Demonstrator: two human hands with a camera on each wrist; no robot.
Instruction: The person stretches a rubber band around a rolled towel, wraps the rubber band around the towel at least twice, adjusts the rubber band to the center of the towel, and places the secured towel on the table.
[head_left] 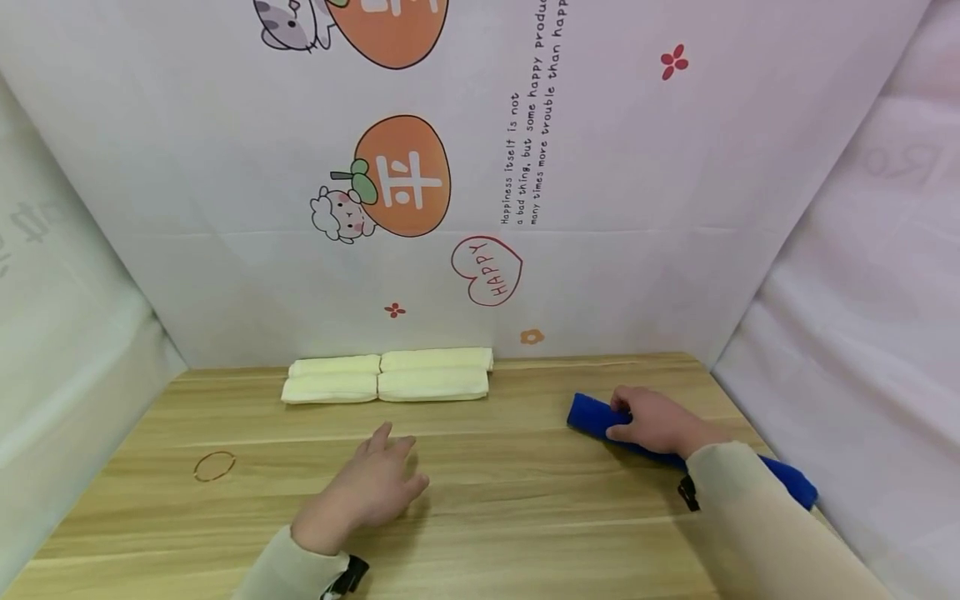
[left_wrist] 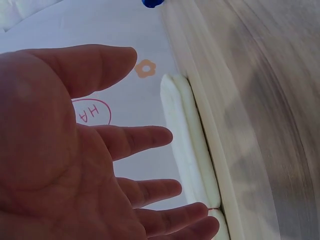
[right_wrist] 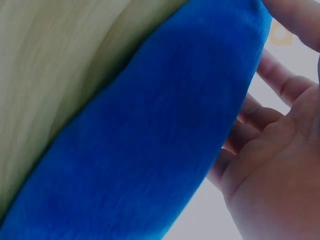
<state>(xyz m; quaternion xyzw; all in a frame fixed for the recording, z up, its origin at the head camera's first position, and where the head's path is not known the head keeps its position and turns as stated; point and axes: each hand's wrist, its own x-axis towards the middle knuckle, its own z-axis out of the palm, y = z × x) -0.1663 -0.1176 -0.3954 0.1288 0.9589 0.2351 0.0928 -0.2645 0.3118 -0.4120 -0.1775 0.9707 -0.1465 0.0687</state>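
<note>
A long, rolled blue towel (head_left: 592,414) lies slanted on the right side of the table. My right hand (head_left: 656,421) holds it near its far end, thumb on the near side and fingers on the far side. The blue roll (right_wrist: 145,120) fills much of the right wrist view, with the palm beside it. My left hand (head_left: 375,483) hovers over the middle of the table, fingers spread and holding nothing. Beyond it lie two rolled cream towels (head_left: 435,383), side by side, with a thin brown band around their middle. Their pale rolls (left_wrist: 187,135) appear past my left fingertips.
A thin brown rubber band (head_left: 215,467) lies in a loop on the left of the wooden table (head_left: 517,517). A white printed sheet (head_left: 600,208) rises behind the cream towels, and white cloth walls (head_left: 862,333) stand at both sides.
</note>
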